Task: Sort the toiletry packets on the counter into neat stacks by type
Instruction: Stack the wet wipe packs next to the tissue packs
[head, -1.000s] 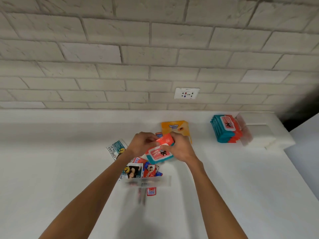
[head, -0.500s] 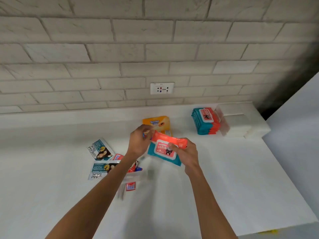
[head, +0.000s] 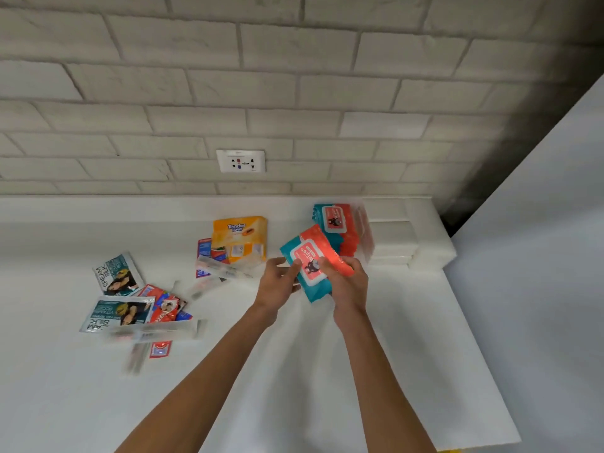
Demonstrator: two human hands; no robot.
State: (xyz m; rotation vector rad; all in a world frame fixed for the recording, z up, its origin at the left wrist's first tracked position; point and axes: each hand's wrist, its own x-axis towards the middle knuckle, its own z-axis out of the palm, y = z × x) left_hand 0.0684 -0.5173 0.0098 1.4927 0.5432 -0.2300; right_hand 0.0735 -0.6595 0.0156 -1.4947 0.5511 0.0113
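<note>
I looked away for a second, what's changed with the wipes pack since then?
Both hands, left hand and right hand, carried the wipes pack rightward from above the loose sachets toward the wipes stack; it is not set down yet. The stack and the orange pack stayed put.

— What's in the hands?
— A teal-and-red wipes pack (head: 309,263), tilted above the counter (head: 376,354). The right hand (head: 346,282) wraps its lower right side; the left hand (head: 277,282) has a thumb on its label.
— Behind it?
— A wipes stack (head: 333,223) near the counter's back right corner.
— Elsewhere?
— An orange pack (head: 240,238) by the back edge, shampoo sachets (head: 116,294) toward the left.
</note>
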